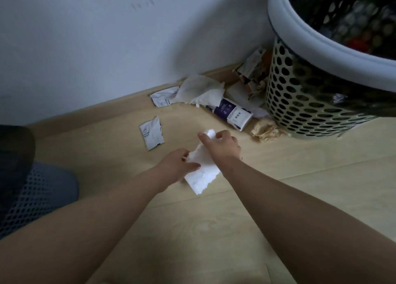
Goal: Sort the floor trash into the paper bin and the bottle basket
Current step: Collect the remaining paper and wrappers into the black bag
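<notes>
Two bare hands pinch a white paper towel (202, 168) just above the wooden floor (214, 230): the left hand (179, 164) grips its near edge, the right hand (222, 144) its far end. Torn wrappers (151, 135), a tissue pack (232, 113) and crumpled paper lie beside the perforated bin (304, 103) by the wall.

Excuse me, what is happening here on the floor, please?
A person is picking up litter from a wooden floor. Both hands, the left hand and the right hand, hold one white paper tissue just above the floor. More litter lies by the wall: two torn white sachets, a crumpled tissue, a purple and white tissue pack and brown crumpled paper. A perforated bin with a dark liner stands at the right.
</notes>
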`<state>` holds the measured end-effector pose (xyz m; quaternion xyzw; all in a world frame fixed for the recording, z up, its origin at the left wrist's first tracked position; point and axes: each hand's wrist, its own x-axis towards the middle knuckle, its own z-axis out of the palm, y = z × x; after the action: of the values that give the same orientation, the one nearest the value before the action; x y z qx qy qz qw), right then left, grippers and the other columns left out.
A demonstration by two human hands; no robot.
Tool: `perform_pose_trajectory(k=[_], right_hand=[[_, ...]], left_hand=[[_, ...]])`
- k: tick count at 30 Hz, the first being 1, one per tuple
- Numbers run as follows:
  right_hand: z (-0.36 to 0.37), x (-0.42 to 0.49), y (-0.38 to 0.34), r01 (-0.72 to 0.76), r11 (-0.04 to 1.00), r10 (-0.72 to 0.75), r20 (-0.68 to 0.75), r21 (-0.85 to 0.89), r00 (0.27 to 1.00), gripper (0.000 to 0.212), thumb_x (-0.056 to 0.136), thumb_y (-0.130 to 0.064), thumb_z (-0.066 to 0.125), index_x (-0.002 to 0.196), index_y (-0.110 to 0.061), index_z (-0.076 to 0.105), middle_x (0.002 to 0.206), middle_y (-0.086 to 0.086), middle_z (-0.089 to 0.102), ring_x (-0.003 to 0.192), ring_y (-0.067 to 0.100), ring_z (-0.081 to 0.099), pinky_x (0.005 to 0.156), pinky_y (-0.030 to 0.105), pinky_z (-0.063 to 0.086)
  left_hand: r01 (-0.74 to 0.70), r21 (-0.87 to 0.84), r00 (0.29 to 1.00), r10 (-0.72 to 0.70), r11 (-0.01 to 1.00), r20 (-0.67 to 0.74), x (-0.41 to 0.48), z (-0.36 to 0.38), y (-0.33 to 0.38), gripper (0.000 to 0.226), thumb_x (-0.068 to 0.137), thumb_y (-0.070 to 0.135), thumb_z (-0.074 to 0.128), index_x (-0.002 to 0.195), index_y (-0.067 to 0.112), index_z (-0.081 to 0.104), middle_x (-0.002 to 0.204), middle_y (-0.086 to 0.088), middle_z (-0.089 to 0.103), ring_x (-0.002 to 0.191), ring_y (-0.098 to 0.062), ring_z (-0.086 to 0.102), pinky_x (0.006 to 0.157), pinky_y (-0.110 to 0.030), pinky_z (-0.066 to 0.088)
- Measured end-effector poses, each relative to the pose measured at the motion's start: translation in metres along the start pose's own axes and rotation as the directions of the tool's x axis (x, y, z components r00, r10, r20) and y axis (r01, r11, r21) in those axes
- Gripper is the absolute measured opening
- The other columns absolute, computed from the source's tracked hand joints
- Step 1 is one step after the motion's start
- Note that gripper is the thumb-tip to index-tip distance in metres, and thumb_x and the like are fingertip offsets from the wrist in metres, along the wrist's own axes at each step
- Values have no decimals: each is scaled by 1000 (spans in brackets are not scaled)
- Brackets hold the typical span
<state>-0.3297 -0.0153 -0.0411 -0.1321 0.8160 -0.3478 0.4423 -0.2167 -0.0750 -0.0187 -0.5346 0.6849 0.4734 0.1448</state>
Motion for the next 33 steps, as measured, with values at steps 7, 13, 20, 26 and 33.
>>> perform_pose_trajectory(k=[7, 13, 20, 26, 33], right_hand=[[-38, -19, 27, 72, 980, -85, -66, -187, 994, 50, 87, -46, 57, 127, -18, 46, 130, 6, 44, 116, 27, 49, 97, 40, 43], [-103, -59, 70, -60, 807, 9, -88, -588, 996, 42, 87, -40, 58, 122, -19, 50, 122, 6, 55, 103, 23, 54, 88, 35, 45], [-114, -116, 108, -122, 468, 419, 98, -875, 903, 62, 84, -56, 56, 131, -17, 44, 134, 5, 51, 122, 22, 47, 96, 28, 37], [-92, -129, 126, 11, 278, 484, 150, -961, 862, 70, 79, -47, 67, 138, -23, 39, 139, 2, 47, 126, 20, 46, 100, 31, 39], [-78, -112, 101, 204, 248, 316, 278, -947, 907, 50, 86, -39, 61, 130, -19, 47, 134, 4, 50, 123, 21, 46, 96, 32, 40]], left_hand=[[-32, -231, 999, 38, 972, 19, 15, 4, -16, 3, 90, 19, 58, 91, 17, 55, 90, 0, 59, 83, -15, 55, 80, -32, 50], [8, -388, 988, 53, 922, 147, 17, 29, -18, 14, 91, 18, 58, 104, 13, 57, 93, -2, 61, 77, -13, 57, 63, -24, 49], [-13, -327, 962, 100, 945, 252, 7, 39, -30, 22, 90, 14, 58, 111, 7, 59, 104, -8, 66, 94, -23, 64, 88, -36, 52], [-51, -299, 967, 122, 953, 223, -1, 29, -38, 12, 92, 15, 55, 80, 17, 53, 84, -2, 60, 67, -9, 54, 52, -18, 42], [-63, -313, 983, 113, 948, 142, -9, -1, -34, 5, 93, 18, 55, 92, 14, 57, 100, -8, 63, 88, -21, 60, 73, -29, 48]])
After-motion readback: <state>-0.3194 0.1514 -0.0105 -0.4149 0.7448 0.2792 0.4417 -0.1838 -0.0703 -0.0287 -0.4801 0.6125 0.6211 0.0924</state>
